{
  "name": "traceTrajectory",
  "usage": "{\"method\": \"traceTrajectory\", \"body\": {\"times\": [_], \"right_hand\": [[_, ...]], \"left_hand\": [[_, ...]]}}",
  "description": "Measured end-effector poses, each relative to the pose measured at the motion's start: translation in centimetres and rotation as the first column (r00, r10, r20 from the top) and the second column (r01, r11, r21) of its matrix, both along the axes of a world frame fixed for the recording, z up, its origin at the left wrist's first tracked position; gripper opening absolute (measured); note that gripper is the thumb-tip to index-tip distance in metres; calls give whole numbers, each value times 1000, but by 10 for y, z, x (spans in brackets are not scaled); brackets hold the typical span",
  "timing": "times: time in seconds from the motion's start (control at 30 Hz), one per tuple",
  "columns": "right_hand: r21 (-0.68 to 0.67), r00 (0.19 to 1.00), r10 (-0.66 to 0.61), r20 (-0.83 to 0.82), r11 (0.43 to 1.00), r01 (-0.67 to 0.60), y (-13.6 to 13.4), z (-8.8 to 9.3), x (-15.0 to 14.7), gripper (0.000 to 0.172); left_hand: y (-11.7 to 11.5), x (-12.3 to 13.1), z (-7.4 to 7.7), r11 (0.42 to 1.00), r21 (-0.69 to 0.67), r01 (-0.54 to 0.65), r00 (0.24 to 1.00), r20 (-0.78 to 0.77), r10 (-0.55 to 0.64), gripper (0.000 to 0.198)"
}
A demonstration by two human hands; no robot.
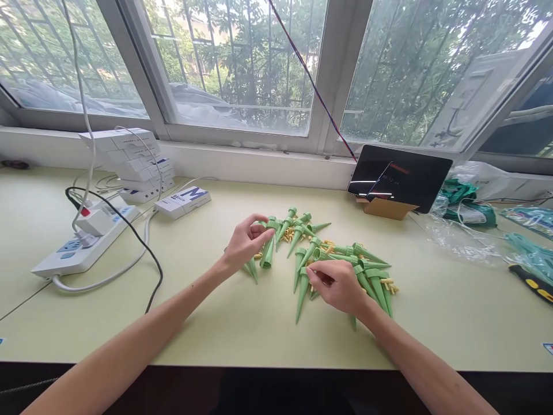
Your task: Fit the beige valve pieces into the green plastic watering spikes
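A pile of green plastic plant watering spikes point(303, 291), cone-shaped with ribbed caps, lies on the table, with small yellow pegs point(329, 248) scattered among them. At the pile's left side, my left hand point(246, 245) has thumb and index finger closed around the cap of a green spike point(268, 248). Over the front of the pile, my right hand point(339, 282) is closed in a pinch, its fingertips against the cap of a spike pointing toward me. What sits between those fingertips is hidden. More spikes lie partly under my right hand and wrist.
On the left are a white power strip point(73, 259) with cables, a small white box point(183, 202) and stacked white boxes point(138, 158). A tablet point(400, 176) leans on a cardboard stand point(386, 208) at the back. Plastic bags point(469, 202) and a black-yellow tool point(533, 282) lie right.
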State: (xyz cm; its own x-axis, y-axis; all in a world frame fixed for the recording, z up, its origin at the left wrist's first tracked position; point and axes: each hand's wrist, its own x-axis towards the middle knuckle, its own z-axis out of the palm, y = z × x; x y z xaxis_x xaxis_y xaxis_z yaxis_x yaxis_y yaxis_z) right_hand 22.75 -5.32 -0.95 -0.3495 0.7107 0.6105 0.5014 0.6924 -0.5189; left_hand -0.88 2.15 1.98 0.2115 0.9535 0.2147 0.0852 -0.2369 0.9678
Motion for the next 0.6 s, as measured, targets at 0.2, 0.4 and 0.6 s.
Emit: {"method": "traceTrajectory", "body": {"times": [0.2,0.4,0.6], "right_hand": [[6,1000,-12,-5,1000,12,0,0,0,20],[8,1000,-11,1,1000,11,0,0,0,21],[16,1000,0,-21,1000,1,1,0,-1,20]], "left_hand": [[-5,-2,-11,998,64,-13,1000,3,13,27],[-8,2,-14,982,188,-27,995,-87,44,24],[-10,2,-14,948,308,-78,973,-182,139,23]]}}
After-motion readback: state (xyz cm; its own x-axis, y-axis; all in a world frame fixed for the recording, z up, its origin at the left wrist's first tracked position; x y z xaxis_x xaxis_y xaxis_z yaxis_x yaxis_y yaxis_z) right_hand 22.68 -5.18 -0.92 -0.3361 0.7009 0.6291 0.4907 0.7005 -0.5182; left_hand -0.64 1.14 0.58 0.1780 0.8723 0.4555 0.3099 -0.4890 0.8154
